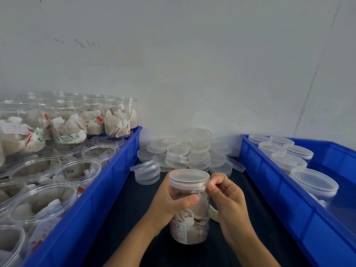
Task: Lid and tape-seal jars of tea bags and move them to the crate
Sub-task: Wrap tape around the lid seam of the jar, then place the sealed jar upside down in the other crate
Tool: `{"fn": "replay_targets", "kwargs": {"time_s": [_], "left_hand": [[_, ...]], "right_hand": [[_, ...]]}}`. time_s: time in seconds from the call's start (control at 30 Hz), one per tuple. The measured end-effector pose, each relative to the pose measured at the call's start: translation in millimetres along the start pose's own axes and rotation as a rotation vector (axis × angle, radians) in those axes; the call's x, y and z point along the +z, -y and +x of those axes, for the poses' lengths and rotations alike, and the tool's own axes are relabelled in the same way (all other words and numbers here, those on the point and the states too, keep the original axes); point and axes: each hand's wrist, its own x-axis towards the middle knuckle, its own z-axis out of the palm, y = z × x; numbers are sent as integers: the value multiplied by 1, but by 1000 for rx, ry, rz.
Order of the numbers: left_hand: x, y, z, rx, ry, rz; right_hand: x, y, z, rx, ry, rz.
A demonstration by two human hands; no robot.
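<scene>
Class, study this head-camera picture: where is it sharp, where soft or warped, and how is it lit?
Head view: sharpest at the centre, on the lidded jar in the left hand; open jars at the left edge look blurred; the blue crate on the right bends with wide-angle distortion; lighting is soft and even, without hard shadows.

Ahead of you the far side is closed off by a pale grey-white wall point(192, 64). It carries faint dark smudges point(86, 44) on its upper left and a thin, slightly tilted seam line point(308, 89) running down its right side. Between the two sides of your station lies a dark worktop point(119, 218), a narrow strip that runs from the near edge back toward the foot of the wall. Its surface looks matte and nearly black, with a slight bluish cast. At the very top edge, on the left, a small dark mark shows, too small to identify.
</scene>
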Motion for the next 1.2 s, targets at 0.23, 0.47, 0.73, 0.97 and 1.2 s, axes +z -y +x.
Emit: {"fn": "replay_targets", "kwargs": {"time_s": [0.23, 0.47, 0.73, 0.97, 1.2], "left_hand": [[2, 0, 1, 23, 32, -49], [-1, 5, 3, -7, 28, -28], [1, 5, 3, -81, -48, -59], [8, -1, 9, -67, -72, -22], [30, -17, 17, 8, -117, 45]], "right_hand": [[8, -12, -1, 68, -47, 289], [3, -12, 3, 201, 11, 354], [11, -8, -2, 239, 100, 278], [10, -1, 3, 261, 26, 259], [2, 25, 11, 287, 29, 57]]}}
